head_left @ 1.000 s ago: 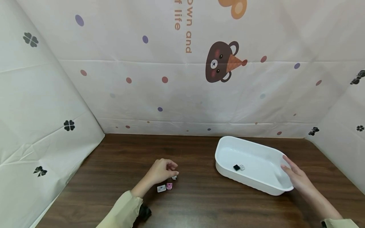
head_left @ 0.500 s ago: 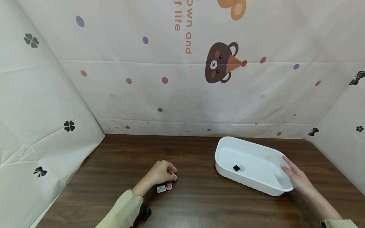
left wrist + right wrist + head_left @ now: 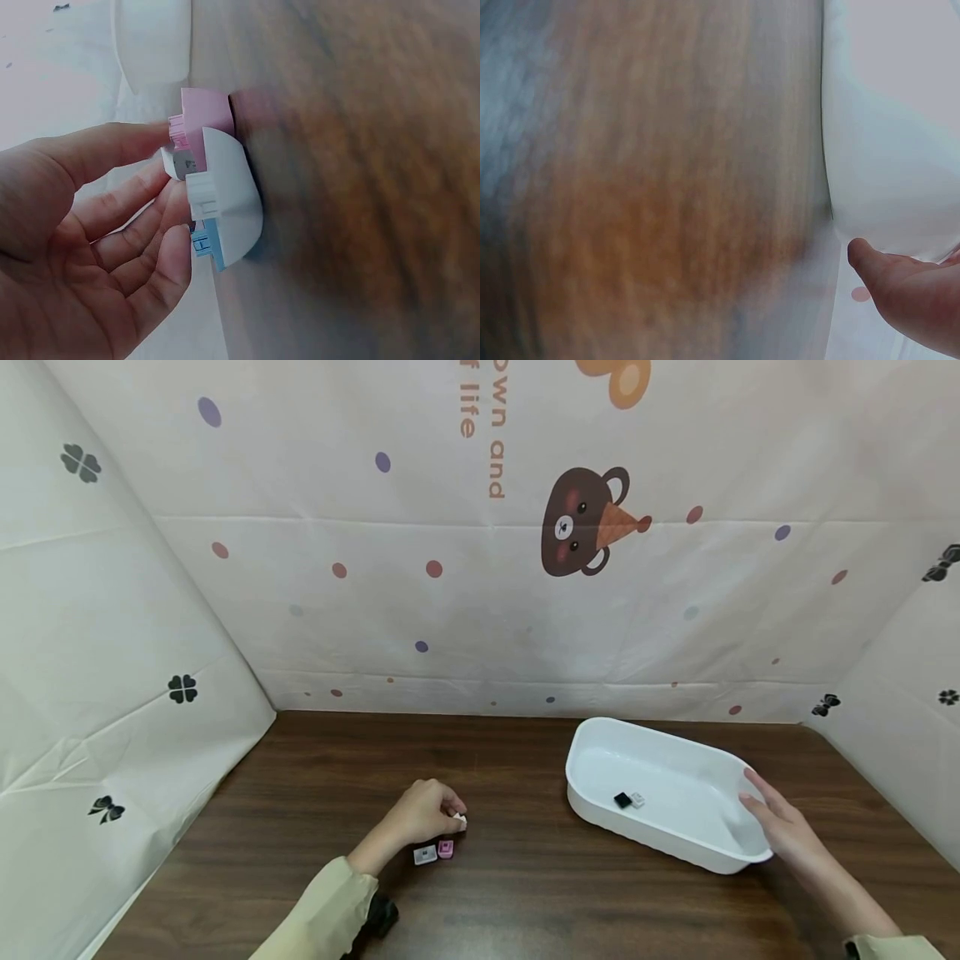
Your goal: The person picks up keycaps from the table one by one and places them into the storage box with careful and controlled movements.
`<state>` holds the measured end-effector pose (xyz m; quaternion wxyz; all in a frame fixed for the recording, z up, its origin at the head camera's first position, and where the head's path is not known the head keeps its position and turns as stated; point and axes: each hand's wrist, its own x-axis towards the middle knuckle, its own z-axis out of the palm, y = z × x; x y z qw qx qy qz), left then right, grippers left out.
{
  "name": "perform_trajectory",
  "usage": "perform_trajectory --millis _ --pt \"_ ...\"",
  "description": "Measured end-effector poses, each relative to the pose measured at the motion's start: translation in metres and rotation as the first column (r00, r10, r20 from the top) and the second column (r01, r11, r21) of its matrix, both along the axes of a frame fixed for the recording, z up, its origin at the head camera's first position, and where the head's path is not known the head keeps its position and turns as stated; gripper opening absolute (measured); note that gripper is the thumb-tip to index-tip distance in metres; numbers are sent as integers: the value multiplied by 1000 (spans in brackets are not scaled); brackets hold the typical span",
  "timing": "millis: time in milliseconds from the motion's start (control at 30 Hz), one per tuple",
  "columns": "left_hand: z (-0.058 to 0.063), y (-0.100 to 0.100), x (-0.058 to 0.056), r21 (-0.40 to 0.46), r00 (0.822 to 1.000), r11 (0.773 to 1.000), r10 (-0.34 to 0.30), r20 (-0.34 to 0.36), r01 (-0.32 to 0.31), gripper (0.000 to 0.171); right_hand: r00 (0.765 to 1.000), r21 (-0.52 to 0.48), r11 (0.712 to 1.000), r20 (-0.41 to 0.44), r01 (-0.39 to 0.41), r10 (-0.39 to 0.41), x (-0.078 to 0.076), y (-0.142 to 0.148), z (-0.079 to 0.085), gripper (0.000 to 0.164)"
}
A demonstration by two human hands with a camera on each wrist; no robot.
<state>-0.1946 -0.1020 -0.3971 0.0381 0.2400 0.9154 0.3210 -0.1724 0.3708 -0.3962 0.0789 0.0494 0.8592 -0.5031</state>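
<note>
Near the middle of the table, my left hand [image 3: 422, 814] pinches a white keycap [image 3: 461, 821] between thumb and fingertips. In the left wrist view this pinched keycap [image 3: 178, 163] is partly hidden behind others. A pink keycap [image 3: 446, 849] and a larger white keycap [image 3: 424, 855] lie on the table beside that hand. Also in the left wrist view is a blue keycap [image 3: 212, 244], partly covered by the larger white one. At the right, my right hand [image 3: 783, 827] holds the end of a white tray [image 3: 675, 852] by its rim. Inside lie a black keycap [image 3: 622, 800] and a white one.
The dark wooden table [image 3: 525, 910] carries everything. A printed white sheet [image 3: 450, 610] stands along its back edge, with further sheets at the left and right sides.
My left fingers have closed on the white keycap and lifted it slightly. The right hand and the tray have stayed where they were.
</note>
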Motion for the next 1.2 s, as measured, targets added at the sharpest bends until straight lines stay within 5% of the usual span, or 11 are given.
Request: perform_trajectory --millis 267,1200 --pt "1 3 -2 37 998 998 42 40 -43 13 1000 11 1000 -6 5 -5 -1 1 1 68" --pt "25 28 2 210 995 974 92 -47 -81 17 1000 16 1000 9 1 -1 -1 0 1 67"
